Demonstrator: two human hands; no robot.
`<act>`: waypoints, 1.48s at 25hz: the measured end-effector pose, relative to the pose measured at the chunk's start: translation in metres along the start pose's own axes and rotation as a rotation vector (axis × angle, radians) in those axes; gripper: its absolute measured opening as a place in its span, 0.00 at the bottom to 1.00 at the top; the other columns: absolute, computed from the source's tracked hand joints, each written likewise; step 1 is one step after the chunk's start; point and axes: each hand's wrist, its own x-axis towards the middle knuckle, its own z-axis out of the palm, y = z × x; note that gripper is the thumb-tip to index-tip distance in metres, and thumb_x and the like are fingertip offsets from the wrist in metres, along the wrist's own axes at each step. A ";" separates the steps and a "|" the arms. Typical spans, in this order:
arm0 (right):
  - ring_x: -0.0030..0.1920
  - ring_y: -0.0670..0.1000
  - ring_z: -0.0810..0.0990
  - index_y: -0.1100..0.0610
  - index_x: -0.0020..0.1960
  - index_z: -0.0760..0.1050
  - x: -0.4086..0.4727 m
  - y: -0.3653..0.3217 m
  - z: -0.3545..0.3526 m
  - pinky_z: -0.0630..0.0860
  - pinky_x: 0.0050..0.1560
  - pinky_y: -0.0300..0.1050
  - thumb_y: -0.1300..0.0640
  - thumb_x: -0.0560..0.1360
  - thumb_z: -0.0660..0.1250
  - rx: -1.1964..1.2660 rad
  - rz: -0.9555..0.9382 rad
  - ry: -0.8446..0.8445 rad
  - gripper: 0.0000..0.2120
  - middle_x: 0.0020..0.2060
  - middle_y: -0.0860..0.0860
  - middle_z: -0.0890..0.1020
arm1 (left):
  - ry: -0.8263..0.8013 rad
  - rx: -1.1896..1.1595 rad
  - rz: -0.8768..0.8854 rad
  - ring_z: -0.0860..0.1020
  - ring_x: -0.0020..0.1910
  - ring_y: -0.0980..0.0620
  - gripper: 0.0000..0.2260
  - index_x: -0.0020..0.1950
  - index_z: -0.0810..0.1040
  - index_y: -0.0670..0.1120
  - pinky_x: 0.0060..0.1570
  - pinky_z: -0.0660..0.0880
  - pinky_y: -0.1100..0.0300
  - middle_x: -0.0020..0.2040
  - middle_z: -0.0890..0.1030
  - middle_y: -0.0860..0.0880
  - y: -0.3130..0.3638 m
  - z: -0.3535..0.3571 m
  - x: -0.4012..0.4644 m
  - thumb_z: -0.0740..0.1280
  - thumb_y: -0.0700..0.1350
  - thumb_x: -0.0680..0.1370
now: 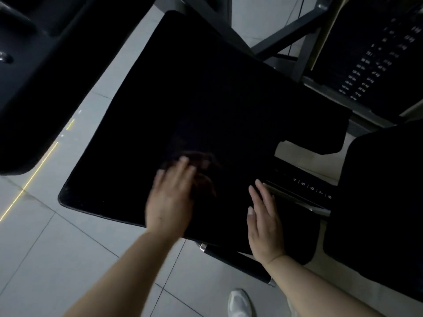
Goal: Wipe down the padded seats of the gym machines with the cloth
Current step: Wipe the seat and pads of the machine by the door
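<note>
A large black padded seat point(206, 99) fills the middle of the view, tilted away to the upper right. My left hand point(170, 200) lies on its near part with the fingers spread and straight, blurred by motion. Under and just past those fingers is a dark, dim cloth point(206, 177), hard to tell from the pad. My right hand point(264, 227) rests flat on the seat's near right edge, fingers straight, holding nothing.
Another black pad point(377, 202) stands close on the right and a dark machine part point(57, 65) at upper left. A numbered adjustment rail point(313, 188) runs beside my right hand. A weight stack point(366, 65) and grey frame bars point(286, 35) lie behind. Below are grey floor tiles point(57, 248) and my white shoe point(239, 303).
</note>
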 end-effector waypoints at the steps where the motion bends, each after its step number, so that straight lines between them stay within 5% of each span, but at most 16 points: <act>1: 0.75 0.46 0.56 0.55 0.72 0.64 -0.001 -0.001 -0.001 0.65 0.70 0.57 0.51 0.81 0.47 0.043 0.009 -0.010 0.22 0.74 0.45 0.59 | 0.041 -0.013 -0.187 0.67 0.70 0.43 0.24 0.70 0.70 0.43 0.72 0.54 0.51 0.74 0.66 0.44 -0.014 -0.007 0.008 0.62 0.40 0.74; 4: 0.75 0.43 0.55 0.52 0.72 0.62 0.000 -0.002 -0.004 0.61 0.73 0.49 0.49 0.81 0.46 0.090 0.007 -0.037 0.22 0.74 0.43 0.58 | 0.102 -0.061 -0.529 0.61 0.74 0.43 0.24 0.72 0.67 0.43 0.73 0.49 0.50 0.76 0.62 0.44 0.001 -0.009 0.024 0.64 0.42 0.76; 7: 0.74 0.42 0.55 0.56 0.72 0.65 0.001 -0.001 -0.001 0.60 0.73 0.45 0.48 0.81 0.47 0.093 0.015 -0.024 0.24 0.74 0.41 0.58 | 0.046 -0.015 -0.254 0.70 0.69 0.43 0.27 0.69 0.71 0.42 0.71 0.57 0.49 0.73 0.66 0.42 0.064 0.003 0.006 0.69 0.41 0.70; 12: 0.74 0.42 0.57 0.54 0.72 0.64 0.000 0.000 -0.002 0.59 0.72 0.39 0.42 0.81 0.43 0.100 0.026 -0.026 0.26 0.74 0.34 0.55 | -0.055 -0.018 0.140 0.69 0.70 0.47 0.22 0.70 0.71 0.44 0.72 0.53 0.52 0.73 0.66 0.44 0.067 0.008 -0.018 0.57 0.48 0.76; 15: 0.75 0.44 0.56 0.54 0.72 0.62 -0.001 0.000 -0.002 0.55 0.73 0.38 0.43 0.81 0.43 0.127 0.026 -0.016 0.25 0.74 0.38 0.57 | 0.045 0.013 -0.105 0.71 0.68 0.43 0.25 0.69 0.72 0.42 0.71 0.54 0.52 0.72 0.67 0.43 0.017 0.005 -0.002 0.66 0.41 0.71; 19: 0.74 0.43 0.57 0.54 0.73 0.61 -0.002 -0.001 -0.008 0.56 0.72 0.36 0.40 0.81 0.43 0.216 0.065 -0.056 0.28 0.74 0.41 0.59 | 0.072 -0.009 -0.472 0.63 0.73 0.44 0.22 0.71 0.68 0.41 0.73 0.50 0.53 0.75 0.63 0.44 0.029 0.003 0.008 0.59 0.45 0.77; 22: 0.74 0.43 0.60 0.53 0.73 0.61 0.000 -0.003 -0.010 0.58 0.71 0.36 0.39 0.80 0.43 0.287 0.084 -0.045 0.28 0.74 0.41 0.60 | -0.011 0.016 -0.192 0.73 0.66 0.44 0.25 0.68 0.72 0.41 0.70 0.53 0.50 0.72 0.66 0.41 0.089 0.016 -0.008 0.66 0.46 0.72; 24: 0.73 0.42 0.60 0.51 0.72 0.60 0.000 -0.001 -0.009 0.58 0.71 0.35 0.38 0.80 0.43 0.280 0.081 -0.035 0.27 0.74 0.38 0.59 | -0.088 -0.003 -0.002 0.73 0.66 0.46 0.23 0.69 0.72 0.41 0.70 0.55 0.49 0.73 0.65 0.42 0.104 0.017 -0.021 0.58 0.48 0.75; 26: 0.73 0.41 0.59 0.50 0.72 0.60 -0.001 -0.001 -0.008 0.57 0.71 0.35 0.37 0.80 0.43 0.252 0.089 -0.038 0.27 0.74 0.36 0.58 | -0.093 -0.005 0.079 0.72 0.67 0.47 0.24 0.69 0.71 0.42 0.69 0.55 0.50 0.73 0.65 0.42 0.087 0.013 -0.018 0.64 0.47 0.74; 29: 0.74 0.43 0.59 0.49 0.73 0.59 -0.001 -0.003 -0.007 0.59 0.72 0.40 0.38 0.80 0.43 0.247 0.096 -0.040 0.26 0.74 0.37 0.59 | -0.037 -0.006 -0.102 0.70 0.69 0.44 0.32 0.68 0.72 0.41 0.70 0.55 0.50 0.72 0.67 0.42 0.040 0.005 0.006 0.75 0.42 0.66; 34: 0.73 0.45 0.61 0.49 0.74 0.61 0.001 -0.006 -0.015 0.60 0.70 0.36 0.40 0.80 0.45 0.349 0.093 -0.057 0.26 0.73 0.40 0.62 | 0.089 -0.055 -0.533 0.58 0.75 0.43 0.22 0.70 0.68 0.42 0.74 0.50 0.48 0.76 0.61 0.43 -0.001 -0.017 0.076 0.63 0.44 0.77; 37: 0.73 0.43 0.61 0.51 0.73 0.61 0.003 -0.011 -0.027 0.59 0.70 0.34 0.36 0.79 0.45 0.482 0.197 -0.049 0.30 0.73 0.42 0.64 | 0.102 -0.060 -0.494 0.57 0.75 0.44 0.22 0.72 0.66 0.45 0.74 0.48 0.50 0.76 0.60 0.44 0.018 -0.013 0.107 0.61 0.47 0.78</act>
